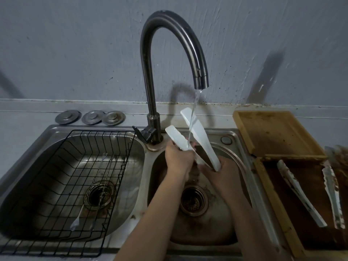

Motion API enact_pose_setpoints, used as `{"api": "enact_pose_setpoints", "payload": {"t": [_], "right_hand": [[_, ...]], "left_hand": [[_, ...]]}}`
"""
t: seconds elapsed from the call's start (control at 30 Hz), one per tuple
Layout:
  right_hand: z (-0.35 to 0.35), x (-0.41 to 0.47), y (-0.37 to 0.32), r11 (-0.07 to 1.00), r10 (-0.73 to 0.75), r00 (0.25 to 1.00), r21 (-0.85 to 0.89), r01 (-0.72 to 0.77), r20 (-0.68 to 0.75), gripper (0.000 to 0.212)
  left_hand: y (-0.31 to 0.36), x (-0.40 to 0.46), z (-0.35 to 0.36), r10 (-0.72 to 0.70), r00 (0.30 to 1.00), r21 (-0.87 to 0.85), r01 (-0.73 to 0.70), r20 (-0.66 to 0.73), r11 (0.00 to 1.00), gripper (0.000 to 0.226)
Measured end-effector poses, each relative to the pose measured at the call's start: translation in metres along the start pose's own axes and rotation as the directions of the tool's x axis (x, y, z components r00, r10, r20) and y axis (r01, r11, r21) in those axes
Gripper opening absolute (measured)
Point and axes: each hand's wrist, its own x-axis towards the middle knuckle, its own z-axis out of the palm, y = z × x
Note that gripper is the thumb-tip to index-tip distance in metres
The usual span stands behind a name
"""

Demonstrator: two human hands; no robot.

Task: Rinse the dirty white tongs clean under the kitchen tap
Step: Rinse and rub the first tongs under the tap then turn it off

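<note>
Water runs from the tall curved dark metal tap [175, 59] at centre frame, straight onto the white plastic tongs [195, 136], held with tips up and arms spread over the right steel sink basin [207, 228]. The left hand [178, 159] has its fingers curled round the left arm of the tongs; the right hand [219, 173] grips the hinge end lower down. At lower right, two more soiled white tongs [301, 193] lie on a wooden tray [273, 200]. A black wire rack [62, 185] fills the left basin.
</note>
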Motion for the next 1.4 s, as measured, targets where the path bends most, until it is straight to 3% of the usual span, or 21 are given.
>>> {"api": "enact_pose_setpoints", "payload": {"t": [0.13, 0.33, 0.47, 0.63, 0.9, 1.03, 1.13, 1.23, 1.4], "right_hand": [[0.010, 0.001, 0.004, 0.985, 0.028, 0.996, 0.174, -0.013, -0.083, 0.034], [0.026, 0.000, 0.018, 0.917, 0.143, 0.987, 0.366, -0.160, 0.074, 0.024], [0.034, 0.002, 0.020, 0.906, 0.199, 0.969, 0.349, -0.240, 0.148, 0.019], [0.033, 0.003, 0.017, 0.914, 0.165, 0.965, 0.336, -0.228, 0.206, 0.012], [0.029, 0.003, 0.013, 0.945, 0.238, 0.946, 0.174, -0.278, 0.221, 0.023], [0.029, 0.001, 0.015, 0.969, 0.230, 0.953, 0.047, -0.244, 0.198, 0.024], [0.027, 0.001, 0.014, 0.964, 0.251, 0.933, 0.016, -0.264, 0.259, 0.024], [0.021, 0.000, 0.015, 0.943, 0.314, 0.895, 0.004, -0.332, 0.316, 0.022], [0.019, -0.004, 0.016, 0.912, 0.368, 0.854, 0.034, -0.408, 0.367, 0.049]], "left_hand": [[0.004, -0.004, 0.005, 0.031, 0.993, 0.045, -0.036, 0.114, 0.998, 0.042], [0.017, -0.015, -0.003, 0.181, 0.972, 0.182, -0.207, 0.149, 0.961, 0.039], [0.019, -0.012, -0.006, 0.230, 0.961, 0.230, -0.262, 0.157, 0.937, 0.030], [0.019, -0.012, -0.007, 0.268, 0.951, 0.228, -0.299, 0.156, 0.927, 0.012], [0.004, -0.006, -0.015, 0.019, 0.998, -0.045, -0.016, 0.062, 0.999, 0.024], [0.006, 0.000, -0.027, -0.186, 0.968, -0.155, 0.213, 0.168, 0.965, 0.021], [0.021, 0.004, -0.040, -0.266, 0.917, -0.233, 0.339, 0.296, 0.912, 0.020], [0.034, 0.012, -0.050, -0.219, 0.926, -0.306, 0.314, 0.308, 0.899, 0.028], [0.041, 0.013, -0.052, -0.033, 0.939, -0.291, 0.140, 0.343, 0.946, 0.032]]}}
